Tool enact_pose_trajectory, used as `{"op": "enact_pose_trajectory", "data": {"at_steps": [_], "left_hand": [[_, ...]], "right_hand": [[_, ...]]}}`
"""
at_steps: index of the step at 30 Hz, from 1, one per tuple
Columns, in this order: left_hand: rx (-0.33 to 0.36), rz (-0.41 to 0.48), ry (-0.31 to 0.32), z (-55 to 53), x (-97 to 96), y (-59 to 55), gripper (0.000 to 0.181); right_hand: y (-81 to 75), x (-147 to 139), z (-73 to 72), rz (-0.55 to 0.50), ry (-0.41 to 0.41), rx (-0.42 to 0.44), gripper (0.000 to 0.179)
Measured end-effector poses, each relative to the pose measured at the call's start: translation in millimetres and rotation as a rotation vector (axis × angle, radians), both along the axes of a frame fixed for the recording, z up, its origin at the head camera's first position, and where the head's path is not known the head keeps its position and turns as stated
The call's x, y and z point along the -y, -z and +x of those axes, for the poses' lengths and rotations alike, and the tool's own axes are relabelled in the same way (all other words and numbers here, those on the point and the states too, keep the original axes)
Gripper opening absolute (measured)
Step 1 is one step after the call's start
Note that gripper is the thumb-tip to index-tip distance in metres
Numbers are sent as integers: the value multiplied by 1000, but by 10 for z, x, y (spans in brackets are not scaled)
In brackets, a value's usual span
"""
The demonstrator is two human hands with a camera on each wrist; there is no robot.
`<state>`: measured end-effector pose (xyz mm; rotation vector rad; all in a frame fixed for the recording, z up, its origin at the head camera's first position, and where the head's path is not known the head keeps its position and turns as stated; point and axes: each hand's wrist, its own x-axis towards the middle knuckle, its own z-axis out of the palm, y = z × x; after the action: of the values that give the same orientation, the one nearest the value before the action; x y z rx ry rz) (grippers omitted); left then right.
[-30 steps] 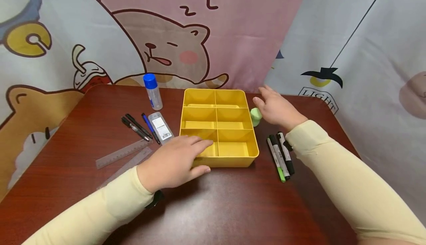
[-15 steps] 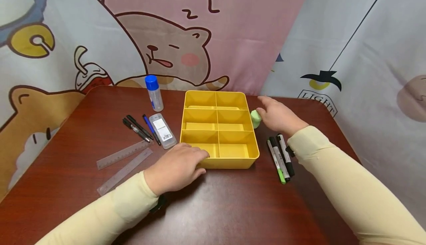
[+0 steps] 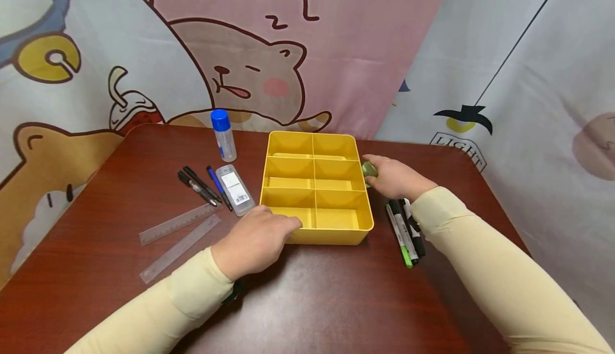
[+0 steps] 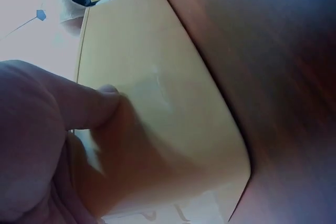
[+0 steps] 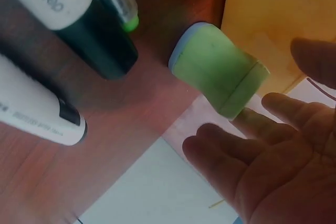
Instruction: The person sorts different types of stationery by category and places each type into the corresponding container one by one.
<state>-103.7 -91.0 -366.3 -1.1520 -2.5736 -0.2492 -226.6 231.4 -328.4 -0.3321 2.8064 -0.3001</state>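
At its front left corner, the yellow six-compartment box (image 3: 331, 236) is held by my left hand (image 3: 252, 242). In the left wrist view the thumb (image 4: 89, 106) lies along the box's outer wall; the other fingers are mostly hidden. A small light green waisted block with a bluish base (image 5: 215, 69) stands beside the box's right wall. My right hand (image 3: 396, 178) reaches over this block. Seen from the right wrist, its thumb and fingers are spread around the top of the block, fingertips right at it, not closed.
Several markers (image 3: 403, 231) lie right of the box. Left of it are a clear case with a white label (image 3: 235, 189), a blue pen (image 3: 219, 188), black pens (image 3: 198, 187), two clear rulers (image 3: 180, 250) and a blue-capped bottle (image 3: 225, 138). A printed curtain (image 3: 365, 49) hangs behind the table.
My right hand has come down and toward me, onto the green block. My left hand has dropped from over the front left compartment to the box's corner and taken hold there.
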Motion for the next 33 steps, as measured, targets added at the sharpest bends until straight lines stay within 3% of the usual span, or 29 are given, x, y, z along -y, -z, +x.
{"op": "enact_pose_trajectory", "data": {"at_steps": [12, 22, 33], "left_hand": [[-32, -34, -17, 7, 27, 2, 28], [-26, -43, -31, 16, -20, -8, 29], [-21, -55, -36, 8, -12, 10, 28]], "right_hand": [[64, 76, -71, 51, -19, -53, 55], [145, 103, -136, 56, 14, -86, 41], [148, 118, -158, 21, 50, -95, 49]]}}
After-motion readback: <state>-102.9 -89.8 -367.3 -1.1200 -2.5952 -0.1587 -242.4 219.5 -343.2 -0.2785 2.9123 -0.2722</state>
